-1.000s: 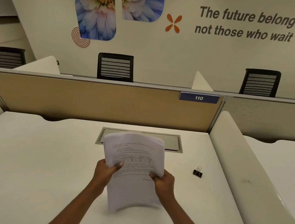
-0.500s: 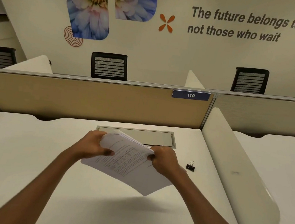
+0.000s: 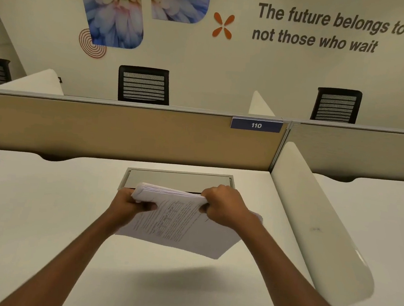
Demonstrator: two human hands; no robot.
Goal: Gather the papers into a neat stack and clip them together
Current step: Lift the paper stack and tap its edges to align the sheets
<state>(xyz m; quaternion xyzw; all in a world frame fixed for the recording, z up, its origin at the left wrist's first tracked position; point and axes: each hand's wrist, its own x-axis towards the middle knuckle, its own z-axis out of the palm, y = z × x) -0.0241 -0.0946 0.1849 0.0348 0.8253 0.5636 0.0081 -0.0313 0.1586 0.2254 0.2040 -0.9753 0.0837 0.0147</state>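
Observation:
A stack of printed white papers [image 3: 178,221] hangs nearly flat above the white desk [image 3: 44,212], its far edge showing several sheet ends. My left hand [image 3: 128,203] grips the far left corner with the thumb on top. My right hand [image 3: 225,207] grips the far right edge, fingers curled over the top sheet. The black binder clip seen earlier is hidden, behind my right hand or the papers.
A grey cable-tray lid [image 3: 179,180] sits in the desk just beyond the papers. A tan partition [image 3: 124,131] with a "110" plate closes the back. A curved white divider [image 3: 317,224] bounds the right side. Black chairs stand beyond the partition.
The papers went from upright to nearly flat and shifted toward the far side of the desk. Both hands slid to the far edge. The binder clip passed out of sight.

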